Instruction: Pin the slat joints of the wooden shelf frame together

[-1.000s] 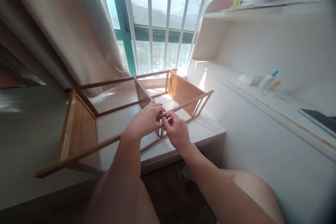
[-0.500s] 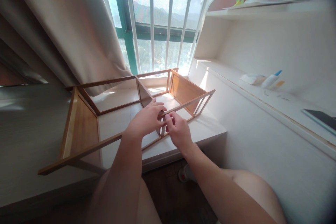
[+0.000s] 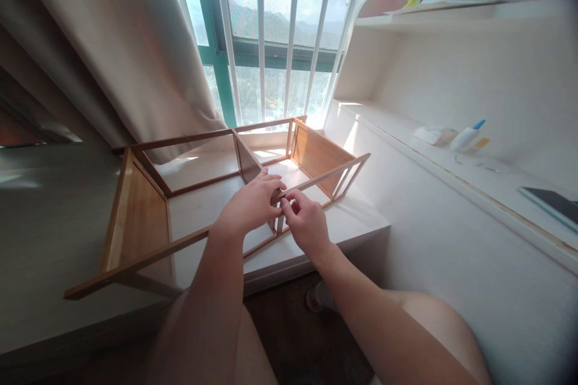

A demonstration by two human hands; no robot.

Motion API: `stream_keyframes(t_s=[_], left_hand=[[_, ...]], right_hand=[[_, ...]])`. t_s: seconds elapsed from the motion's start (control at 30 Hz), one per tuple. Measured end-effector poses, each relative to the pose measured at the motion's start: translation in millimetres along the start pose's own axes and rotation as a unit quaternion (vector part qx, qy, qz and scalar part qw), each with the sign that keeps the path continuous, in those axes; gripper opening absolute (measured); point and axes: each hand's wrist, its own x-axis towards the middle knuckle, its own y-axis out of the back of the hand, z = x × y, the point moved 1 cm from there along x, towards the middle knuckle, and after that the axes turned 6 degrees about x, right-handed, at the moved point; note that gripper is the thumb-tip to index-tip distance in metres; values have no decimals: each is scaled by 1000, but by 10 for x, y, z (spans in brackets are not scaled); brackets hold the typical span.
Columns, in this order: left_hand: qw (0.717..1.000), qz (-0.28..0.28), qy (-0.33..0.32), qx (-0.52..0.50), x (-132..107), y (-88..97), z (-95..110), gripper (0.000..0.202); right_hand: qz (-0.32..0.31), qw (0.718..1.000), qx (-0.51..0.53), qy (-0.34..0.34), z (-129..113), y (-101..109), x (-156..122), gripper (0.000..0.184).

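Two curled hands [image 3: 250,207] on wooden frame [image 3: 245,160]

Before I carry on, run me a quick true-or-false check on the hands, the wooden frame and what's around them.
1. The left hand and right hand are both at the near rail of the wooden frame. True.
2. The frame rests on the floor. False: it is on the white ledge.
3. The curtain hangs right of the window bars. False: the curtain is on their left.
4. A blue-tipped white container is on the counter. True.
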Motion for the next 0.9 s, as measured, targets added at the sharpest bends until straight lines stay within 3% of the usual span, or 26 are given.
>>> stream_keyframes(t_s=[0.2, 0.4, 0.5, 0.63, 0.77, 0.9], left_hand=[[1000, -4, 0, 3, 9, -8, -15, 35], [1000, -1, -5, 4, 12, -11, -24, 32], [1000, -4, -1, 7, 12, 0, -19, 33], [1000, -10, 4, 8, 22, 30, 10, 29], [1000, -9, 19, 19, 44, 7, -35, 31], [999, -4, 29, 33, 115, -144, -241, 38]], right_hand=[[-17, 999, 40, -23, 56, 5, 7, 41], [-12, 999, 41, -15, 63, 5, 2, 32], [-35, 998, 49, -5, 69, -26, 10, 49], [-54, 995, 77, -45, 224, 49, -6, 63], [-38, 995, 54, -78, 490, 447, -19, 67], [14, 998, -27, -57, 676, 1225, 54, 67]])
